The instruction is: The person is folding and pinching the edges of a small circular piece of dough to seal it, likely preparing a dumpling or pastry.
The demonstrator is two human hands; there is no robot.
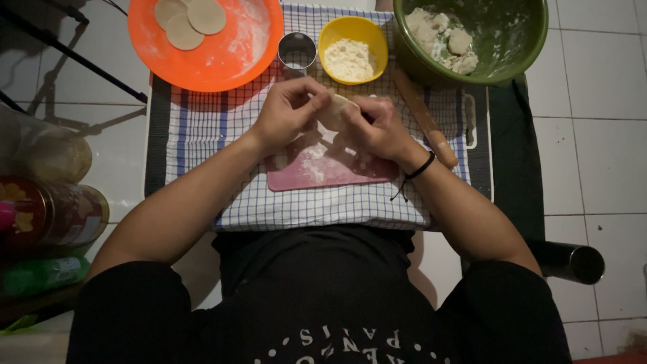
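In the head view, both hands are meeting in the middle of the frame, a little above the centre. The left hand [286,111] and the right hand [379,129] are pressing together on a small pale lump of dough [335,110], which is sitting between the fingertips of both. The hands are hovering over a pink flat rectangular cutting board [323,174] dusted with flour, and the board is lying on a blue and white checked cloth [202,128] that is covering the surface.

At the upper left of the frame an orange round plastic plate [222,57] is carrying three flat pale dough discs [190,20] and some flour. Just right of it a small round metal cutter ring [297,52] is standing, and next to it a yellow bowl of white flour [352,48]. At the upper right a big green bowl [512,40] is holding pieces of dough. A wooden rolling pin [426,121] is lying diagonally beside the right wrist, which is wearing a black cord bracelet [419,168].
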